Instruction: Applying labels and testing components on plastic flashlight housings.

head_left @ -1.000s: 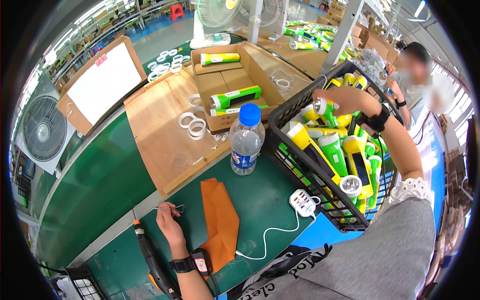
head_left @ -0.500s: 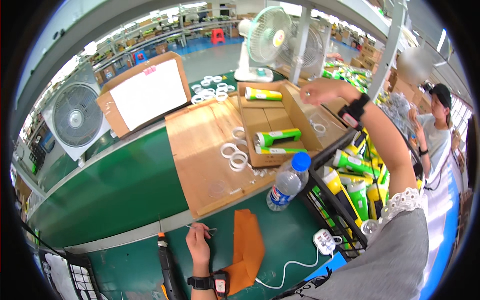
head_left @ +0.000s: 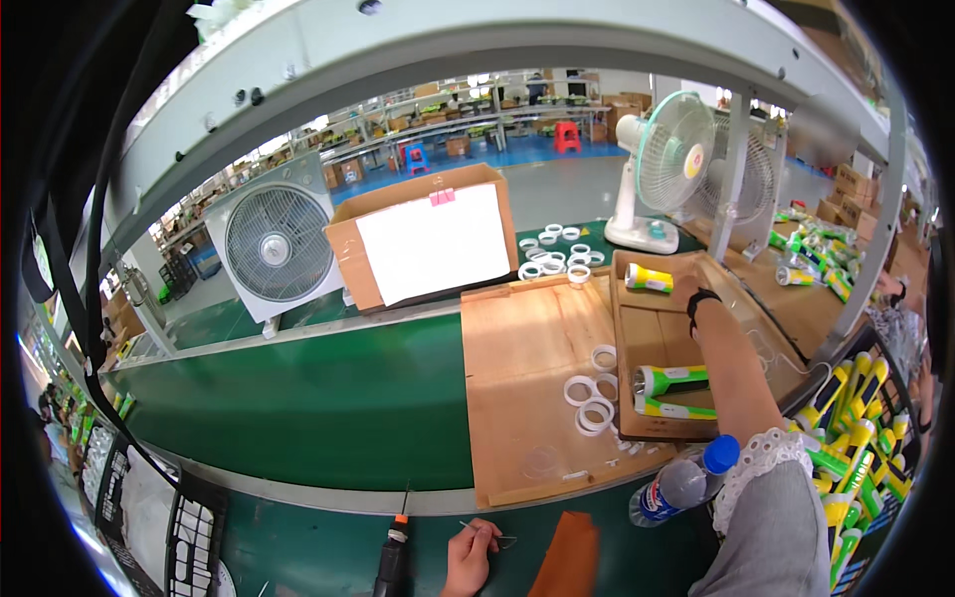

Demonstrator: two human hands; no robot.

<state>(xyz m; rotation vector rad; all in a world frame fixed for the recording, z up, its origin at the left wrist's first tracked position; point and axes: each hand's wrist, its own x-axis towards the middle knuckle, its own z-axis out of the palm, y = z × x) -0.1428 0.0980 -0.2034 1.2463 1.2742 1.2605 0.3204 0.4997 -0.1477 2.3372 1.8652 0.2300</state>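
Observation:
My left hand point(head_left: 472, 557) is near the lower edge of the view, its fingers closed on a thin bent metal piece whose tips stick out on both sides. A black electric screwdriver point(head_left: 392, 562) with an orange collar lies to its left. An orange-brown sheet point(head_left: 567, 557) lies to its right. My right hand point(head_left: 688, 291) reaches into an open cardboard box point(head_left: 647, 430), beside the end of a yellow and white flashlight point(head_left: 650, 278). Its fingers are small and partly hidden, so their grip is unclear. Two green flashlights point(head_left: 676, 379) lie nearer in the box, partly behind my forearm.
White rings point(head_left: 595, 416) lie on a wooden board point(head_left: 527, 398), with more at the back. A blue-capped bottle point(head_left: 676, 490) stands by my right sleeve. Flashlights fill a black crate point(head_left: 846, 478) on the right. A desk fan point(head_left: 642, 179) and a box fan point(head_left: 277, 244) stand behind.
The view has turned left. My right hand has moved from above the box's right side into it, beside the yellow flashlight. My left hand still holds the metal piece.

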